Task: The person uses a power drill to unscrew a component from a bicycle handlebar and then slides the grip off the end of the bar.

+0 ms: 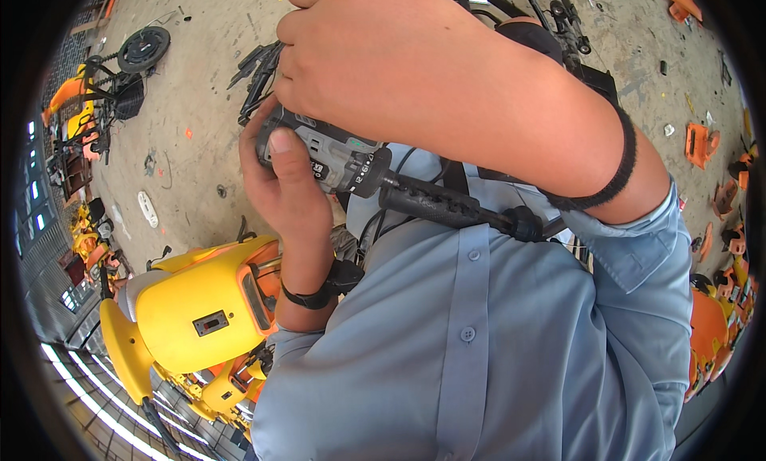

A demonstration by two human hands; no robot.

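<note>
My left hand (283, 194) is wrapped round the body of a grey and black power tool (339, 159), which looks like a cordless drill with a numbered ring at one end. The left thumb lies across the tool's side. Just above, my right hand (339, 50) is closed, its fingers curled by the tool's far end; what they grip is hidden behind the hand. My right forearm crosses the upper middle of the view. Beside the tool's ringed end, close to my shirt, runs a black textured grip (431, 206) that resembles a handlebar grip.
A yellow scooter body (195, 309) stands at the lower left. Farther left is a partly stripped vehicle with a black wheel (144, 49). Metal frame parts (550, 10) sit beyond my right arm. Orange panels (700, 146) lie on the concrete floor (215, 30) at right.
</note>
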